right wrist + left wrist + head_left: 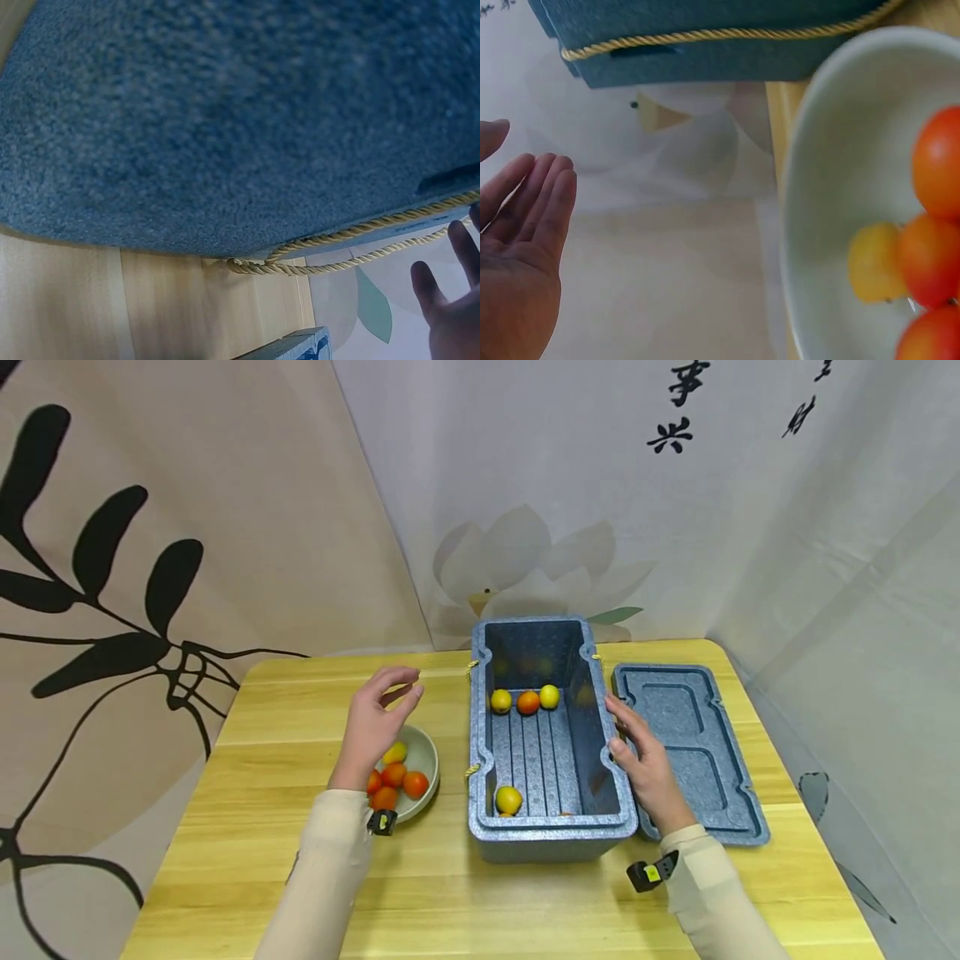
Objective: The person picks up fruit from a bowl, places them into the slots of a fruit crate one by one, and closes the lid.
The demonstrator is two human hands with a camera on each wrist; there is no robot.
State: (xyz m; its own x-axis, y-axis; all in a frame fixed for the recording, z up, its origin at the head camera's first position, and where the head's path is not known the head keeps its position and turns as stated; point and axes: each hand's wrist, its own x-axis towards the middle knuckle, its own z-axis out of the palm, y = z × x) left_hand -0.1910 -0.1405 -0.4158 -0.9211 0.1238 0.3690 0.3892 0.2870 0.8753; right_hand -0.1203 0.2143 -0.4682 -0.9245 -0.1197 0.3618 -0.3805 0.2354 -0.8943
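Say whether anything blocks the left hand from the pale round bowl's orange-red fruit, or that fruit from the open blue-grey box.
Nothing visible stands between the left hand and the round orange-red fruit. Towards the open blue-grey box, the bowl's rim and the box's left wall intervene, so lifting over both seems needed.

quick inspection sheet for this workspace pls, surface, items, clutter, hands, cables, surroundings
Surface: wood-grain table.
Box: open on top, yellow and orange fruit inside, yellow ropes on its sides.
Bowl: left of the box, also holding yellow and orange fruit.
Lid: flat on the table, right of the box.
Clutter: nothing seen.
Left hand: above the bowl, holding nothing.
Right hand: at the box's right side, holding nothing; contact unclear.
Cables: nothing seen.
Surroundings: pale cloth behind the table, printed with plants and dark characters.
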